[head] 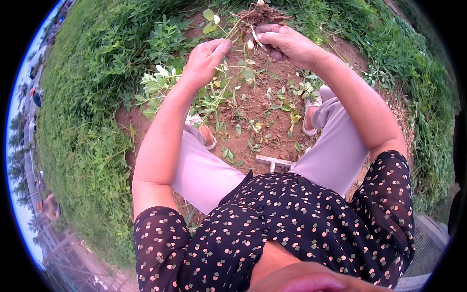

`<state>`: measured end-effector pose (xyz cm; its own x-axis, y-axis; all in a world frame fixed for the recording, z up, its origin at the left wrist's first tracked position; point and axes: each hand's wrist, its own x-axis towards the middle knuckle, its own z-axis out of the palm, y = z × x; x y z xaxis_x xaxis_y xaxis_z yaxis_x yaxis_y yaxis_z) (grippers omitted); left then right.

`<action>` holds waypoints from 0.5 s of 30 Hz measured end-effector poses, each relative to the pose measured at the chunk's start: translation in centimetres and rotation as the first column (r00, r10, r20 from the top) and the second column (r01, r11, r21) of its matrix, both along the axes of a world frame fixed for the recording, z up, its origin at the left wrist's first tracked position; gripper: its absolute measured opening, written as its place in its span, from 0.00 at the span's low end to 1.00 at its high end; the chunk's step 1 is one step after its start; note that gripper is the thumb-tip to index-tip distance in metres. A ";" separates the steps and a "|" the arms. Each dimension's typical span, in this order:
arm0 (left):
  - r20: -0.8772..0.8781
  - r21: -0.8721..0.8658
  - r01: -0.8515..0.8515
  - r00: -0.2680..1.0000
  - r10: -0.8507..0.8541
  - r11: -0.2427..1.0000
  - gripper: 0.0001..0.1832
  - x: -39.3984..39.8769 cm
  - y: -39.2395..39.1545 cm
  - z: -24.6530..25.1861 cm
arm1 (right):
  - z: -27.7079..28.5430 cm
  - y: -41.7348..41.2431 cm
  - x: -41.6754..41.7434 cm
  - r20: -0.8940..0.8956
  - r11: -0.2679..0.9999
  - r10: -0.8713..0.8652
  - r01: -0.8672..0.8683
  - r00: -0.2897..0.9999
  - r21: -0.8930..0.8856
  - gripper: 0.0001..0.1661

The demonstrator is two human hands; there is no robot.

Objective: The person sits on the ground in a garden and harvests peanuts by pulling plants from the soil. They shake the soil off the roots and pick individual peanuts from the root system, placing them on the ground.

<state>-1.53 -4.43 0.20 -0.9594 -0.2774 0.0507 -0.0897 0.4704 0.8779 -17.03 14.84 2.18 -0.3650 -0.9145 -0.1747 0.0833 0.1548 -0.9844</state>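
My left hand (208, 60) grips the green stems of an uprooted peanut plant, whose leafy tops hang down beside my left wrist. Brown, soil-caked roots (263, 14) of that plant stick up at the top of the view. A pale peanut pod (250, 44) dangles under them, and a small white pod (260, 2) shows above. My right hand (282, 43) is at the root end, with thumb and forefinger closed around a pale, thin part of the plant. Its other fingers are curled, and what lies inside them is hidden.
Bare reddish soil (251, 98) with scattered leaves lies between my feet. Dense green plants (87, 91) stand on the left, with more green plants (412, 80) on the right. A low metal frame (273, 160) is between my knees. At the far left edge is another person (49, 207).
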 end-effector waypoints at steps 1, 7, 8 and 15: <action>-0.006 -0.017 -0.002 1.000 0.002 1.000 0.24 -0.1 0.0 -0.1 | 0.2 0.1 0.0 -0.018 1.000 -0.003 0.004 1.000 0.007 0.16; -0.011 0.020 0.007 1.000 -0.006 1.000 0.22 0.0 -0.3 -0.2 | 1.3 0.1 0.2 -0.274 0.992 0.106 -0.082 0.956 0.100 0.21; 0.006 0.038 -0.013 1.000 0.013 0.999 0.22 0.4 -0.9 -0.4 | 1.2 -0.3 0.2 -0.299 0.992 0.109 -0.086 0.948 0.088 0.22; 0.067 0.039 -0.007 0.998 0.004 0.999 0.21 -0.6 -1.1 -0.7 | -0.1 0.4 -1.3 -0.572 0.998 0.054 -0.033 0.819 0.047 0.24</action>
<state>-2.17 -5.52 -0.53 -0.9588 -0.2832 -0.0245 -0.1513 0.4353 0.8875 -18.37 15.23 2.06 -0.3688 -0.9292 0.0228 -0.5012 0.1782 -0.8468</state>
